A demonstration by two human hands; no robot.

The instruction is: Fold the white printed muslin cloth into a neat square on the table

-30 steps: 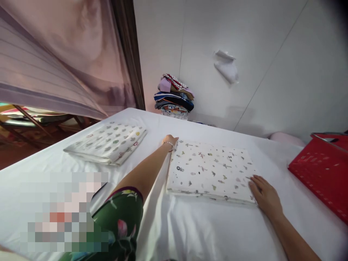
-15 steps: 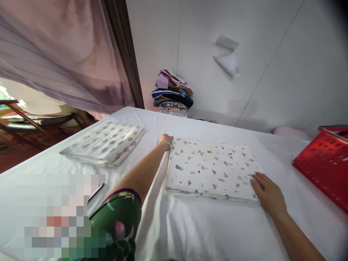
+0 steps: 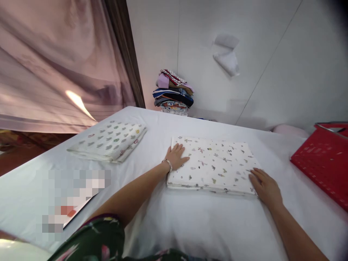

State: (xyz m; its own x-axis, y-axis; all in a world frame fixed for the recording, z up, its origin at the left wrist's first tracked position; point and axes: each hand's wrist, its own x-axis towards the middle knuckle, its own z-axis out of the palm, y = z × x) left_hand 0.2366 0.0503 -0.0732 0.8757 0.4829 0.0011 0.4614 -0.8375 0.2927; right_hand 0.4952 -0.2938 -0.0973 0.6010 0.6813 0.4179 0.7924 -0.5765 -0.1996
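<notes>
A folded white cloth [image 3: 214, 165] with small printed plants and animals lies flat in front of me. My left hand [image 3: 176, 157] rests open on its left edge, fingers spread, a bracelet at the wrist. On the opposite side, my right hand [image 3: 265, 186] lies open with its fingertips on the cloth's right edge. Neither hand grips anything. To the left sits another folded white cloth [image 3: 108, 139], printed with grey, green and red shapes, apart from both hands.
The white-sheeted surface [image 3: 217, 217] carries a red plastic basket [image 3: 323, 159] at right and a blurred-out flat item [image 3: 78, 203] at left. Stacked clothes [image 3: 173, 92] stand against the wall beyond the far edge. A pink curtain [image 3: 67, 65] hangs at left.
My left hand has come nearer from the cloth's far left corner and now lies spread on its left edge. My right hand has barely shifted. The curtain has swung lower.
</notes>
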